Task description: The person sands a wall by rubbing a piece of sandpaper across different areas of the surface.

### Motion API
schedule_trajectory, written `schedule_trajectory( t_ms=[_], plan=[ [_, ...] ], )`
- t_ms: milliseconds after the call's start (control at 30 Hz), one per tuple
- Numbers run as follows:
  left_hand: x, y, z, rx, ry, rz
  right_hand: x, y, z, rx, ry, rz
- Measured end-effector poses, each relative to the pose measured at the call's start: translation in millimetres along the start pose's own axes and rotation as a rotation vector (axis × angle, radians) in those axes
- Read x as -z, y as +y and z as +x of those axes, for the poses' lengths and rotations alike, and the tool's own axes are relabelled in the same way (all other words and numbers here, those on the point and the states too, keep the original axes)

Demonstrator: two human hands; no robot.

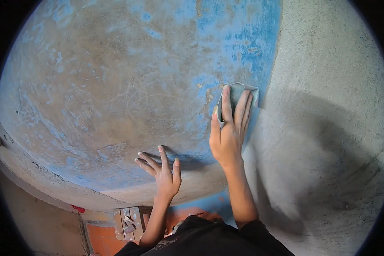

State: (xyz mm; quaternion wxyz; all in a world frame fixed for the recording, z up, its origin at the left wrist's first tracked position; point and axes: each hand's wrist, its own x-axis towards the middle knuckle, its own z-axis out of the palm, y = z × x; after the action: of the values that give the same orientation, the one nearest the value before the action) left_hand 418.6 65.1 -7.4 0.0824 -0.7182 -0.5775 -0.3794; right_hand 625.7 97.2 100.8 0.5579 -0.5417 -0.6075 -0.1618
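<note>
My right hand [229, 136] presses a folded greyish-green sheet [237, 94] flat against the wall, near the right border of the blue paint. The sheet curls up around the fingers and its pale corner sticks out at the right. Lower and to the left, my left hand [163, 173] has its fingers spread at the wall's surface and holds nothing. Worn blue paint with large brownish scuffed patches covers the wall [128, 85].
Rough grey plaster [320, 55] runs along the right side, with a dark shadow on it. Below at the left stands a small wooden stool [120, 232] with small blocks [129, 229] on it. A red object [78, 208] lies by the wall base, near orange flooring [102, 241].
</note>
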Motion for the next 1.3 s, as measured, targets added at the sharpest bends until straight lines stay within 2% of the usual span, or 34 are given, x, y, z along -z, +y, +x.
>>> schedule_trajectory(
  t_ms=[167, 367, 567, 667, 767, 900, 1000, 1100, 1200, 1300],
  plan=[
    [9, 9, 0, 0.006, 0.001, -0.065, -38, -3, -83, -0.14, -0.101, 0.009],
    [16, 4, -3, -0.017, -0.037, -0.08, 3, -4, 21, -0.04, 0.057, -0.027],
    [26, -1, -7, -0.024, -0.048, -0.096, -21, -11, -49, -0.156, -0.021, 0.03],
    [37, -12, -12, -0.047, -0.061, -0.09, -10, -8, -16, -0.109, 0.033, 0.0],
    [49, -24, -12, -0.036, -0.051, -0.098, 4, -13, 19, -0.155, 0.057, 0.061],
    [66, -58, -14, -0.026, 0.001, -0.127, -31, -31, -46, -0.259, 0.04, 0.236],
    [83, -86, -16, -0.051, -0.031, -0.114, -69, -68, -124, -0.308, -0.144, 0.204],
    [109, -121, -17, -0.054, -0.021, -0.128, -94, -55, -144, -0.26, 0.003, 0.258],
    [132, -168, -25, -0.03, 0.006, -0.084, -113, -63, -135, -0.526, 0.218, 0.404],
    [150, -202, -32, -0.015, -0.008, -0.095, -151, -140, -176, -0.351, 0.055, 0.12]
  ],
)
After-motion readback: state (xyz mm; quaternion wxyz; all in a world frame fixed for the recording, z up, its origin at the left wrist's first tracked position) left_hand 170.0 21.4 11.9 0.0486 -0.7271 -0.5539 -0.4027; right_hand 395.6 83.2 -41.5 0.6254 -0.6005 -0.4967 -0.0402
